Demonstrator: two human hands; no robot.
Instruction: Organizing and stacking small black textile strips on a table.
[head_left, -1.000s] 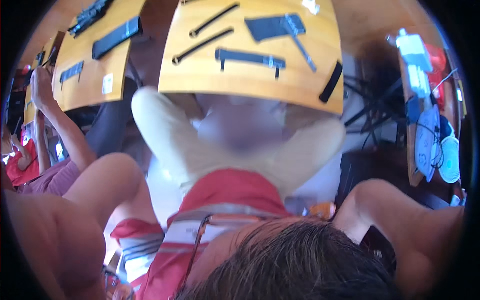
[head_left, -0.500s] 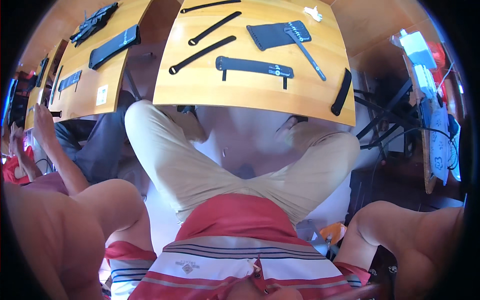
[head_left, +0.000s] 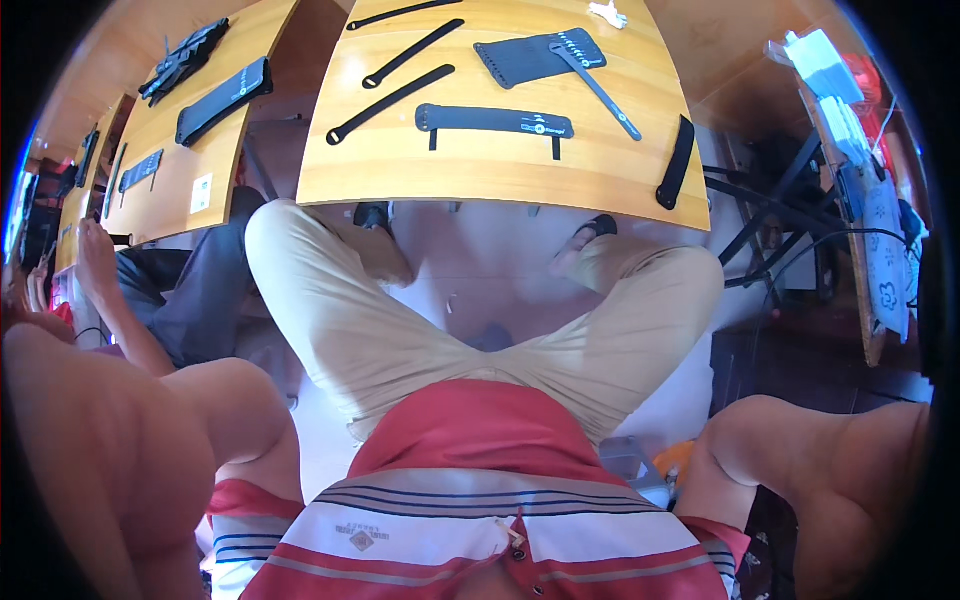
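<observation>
Neither of my hands is in view; only my bent left arm [head_left: 240, 405] and right arm [head_left: 770, 440] show, at the lower sides. On the wooden table [head_left: 370, 180] in front of me, three thin black straps with looped ends, one of them a slotted strap [head_left: 390, 105], lie slantwise at the left. Nearer the front edge is a wide dark band [head_left: 480, 119] with two short tabs hanging from it. A flat dark bundle of straps [head_left: 515, 62] lies behind it, with a single grey strap [head_left: 605, 97] across its corner. One black strap [head_left: 677, 165] rests along the right edge.
A crumpled white scrap [head_left: 608, 14] lies at the table's back. To the left, a co-worker's hand [head_left: 97, 255] is at a second table [head_left: 150, 215] bearing dark strap bundles [head_left: 225, 100]. At right stand black metal legs [head_left: 775, 225] and a shelf with white packages [head_left: 825, 70].
The view has shifted slightly, so the table and straps sit a little higher and further left. The strap layout is unchanged. The co-worker's hand sits a little lower.
</observation>
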